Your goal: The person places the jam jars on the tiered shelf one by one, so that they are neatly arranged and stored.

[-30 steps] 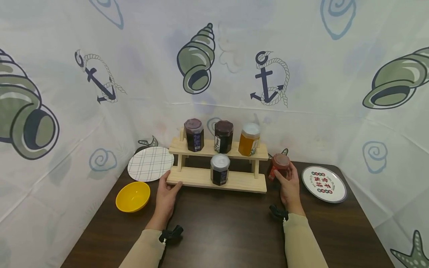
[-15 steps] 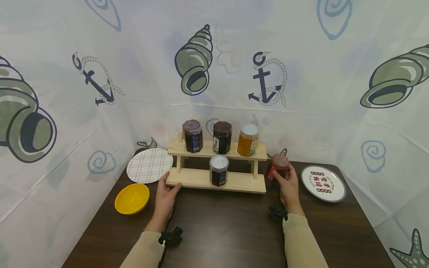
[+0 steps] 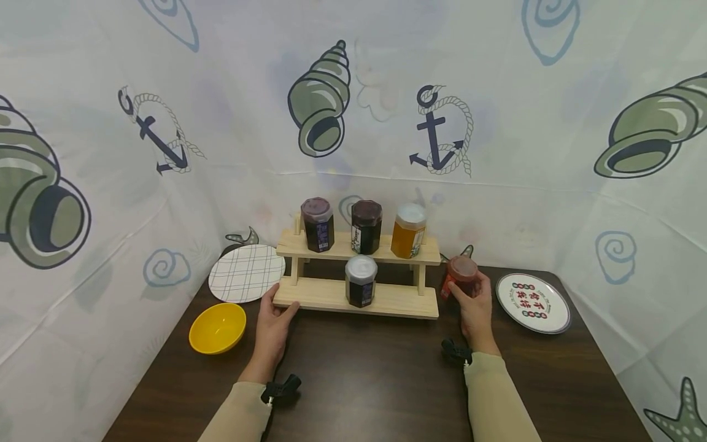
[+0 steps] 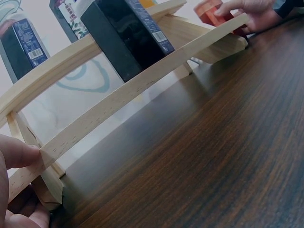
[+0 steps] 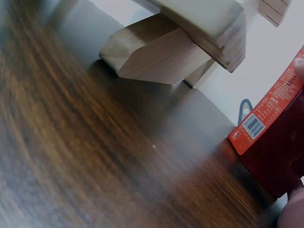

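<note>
A two-tier wooden shelf (image 3: 326,293) stands on the table's far side. My left hand (image 3: 273,322) grips its lower left corner, thumb on the front edge and fingers underneath, as the left wrist view shows. To the right of the shelf, my right hand (image 3: 476,307) holds a red-lidded jar (image 3: 463,267) between thumb and fingers. In the right wrist view the jar's orange-red label (image 5: 266,114) faces the shelf's end, its base close over the table. A dark jar with a whitish lid (image 3: 361,282) sits mid lower tier. Two dark jars (image 3: 318,224) and an amber jar (image 3: 409,231) line the upper tier.
A yellow bowl (image 3: 218,328) is left of my left hand, with a checked plate (image 3: 247,273) behind it. Right of my right hand lies a white plate with red characters (image 3: 533,303). A patterned cloth (image 3: 232,123) hangs behind the dark wooden table (image 3: 364,374).
The head view has shifted a little. Both hands keep their holds on the shelf and the red-lidded jar, with hardly any movement.
</note>
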The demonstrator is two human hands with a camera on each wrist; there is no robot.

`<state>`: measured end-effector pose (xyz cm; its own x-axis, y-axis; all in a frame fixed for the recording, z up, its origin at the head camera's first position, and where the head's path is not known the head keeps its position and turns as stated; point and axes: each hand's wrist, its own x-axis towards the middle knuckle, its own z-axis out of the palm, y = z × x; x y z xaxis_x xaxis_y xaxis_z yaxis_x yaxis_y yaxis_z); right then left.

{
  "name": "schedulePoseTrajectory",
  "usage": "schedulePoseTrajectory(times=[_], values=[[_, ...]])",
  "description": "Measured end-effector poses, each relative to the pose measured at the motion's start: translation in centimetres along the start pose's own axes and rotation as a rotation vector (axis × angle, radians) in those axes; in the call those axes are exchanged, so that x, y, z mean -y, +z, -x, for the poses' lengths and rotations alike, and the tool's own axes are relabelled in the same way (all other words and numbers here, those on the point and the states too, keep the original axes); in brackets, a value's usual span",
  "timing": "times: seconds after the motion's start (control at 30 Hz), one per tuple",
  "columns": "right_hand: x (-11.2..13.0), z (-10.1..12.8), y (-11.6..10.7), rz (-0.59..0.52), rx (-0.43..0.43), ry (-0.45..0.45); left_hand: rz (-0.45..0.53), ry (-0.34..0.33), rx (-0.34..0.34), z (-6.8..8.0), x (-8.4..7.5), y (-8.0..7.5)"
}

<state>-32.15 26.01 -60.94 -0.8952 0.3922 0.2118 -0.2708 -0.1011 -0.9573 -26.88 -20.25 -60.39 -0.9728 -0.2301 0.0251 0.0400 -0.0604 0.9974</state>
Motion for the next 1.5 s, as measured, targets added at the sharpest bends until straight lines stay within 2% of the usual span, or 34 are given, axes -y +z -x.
schedulePoseTrajectory(times=[0.27, 0.43, 0.53, 0.7, 0.77, 0.9, 1.1, 1.27, 1.5], values=[[0.5, 0.6, 0.0, 0.032, -0.109, -0.101, -0.001, 0.001, -0.006, -0.1, 0.2, 0.1], [2.3, 0.7, -0.5, 0.085, -0.135, -0.160, -0.009, 0.000, 0.000, -0.2, 0.3, 0.3], [4.3, 0.5, -0.7, 0.145, -0.091, -0.203, -0.007, 0.002, 0.008, -0.2, 0.3, 0.4], [8.4, 0.5, -0.5, 0.468, -0.031, -0.237, -0.011, -0.012, 0.002, -0.2, 0.2, 0.6], [10.0, 0.7, -0.3, 0.564, -0.023, -0.225, -0.009, -0.014, 0.002, -0.2, 0.1, 0.6], [12.8, 1.3, 0.0, 0.627, 0.013, -0.221, -0.010, -0.008, 0.002, -0.2, -0.1, 0.6], [15.6, 2.3, 0.4, 0.709, 0.136, -0.290, -0.024, -0.006, 0.002, -0.2, -0.3, 0.4], [16.3, 2.8, 0.7, 0.701, 0.258, -0.365, -0.030, -0.014, -0.001, -0.2, -0.1, 0.2], [15.9, 3.0, 1.4, 0.738, 0.453, -0.447, -0.037, -0.020, -0.010, -0.3, 0.1, 0.1]])
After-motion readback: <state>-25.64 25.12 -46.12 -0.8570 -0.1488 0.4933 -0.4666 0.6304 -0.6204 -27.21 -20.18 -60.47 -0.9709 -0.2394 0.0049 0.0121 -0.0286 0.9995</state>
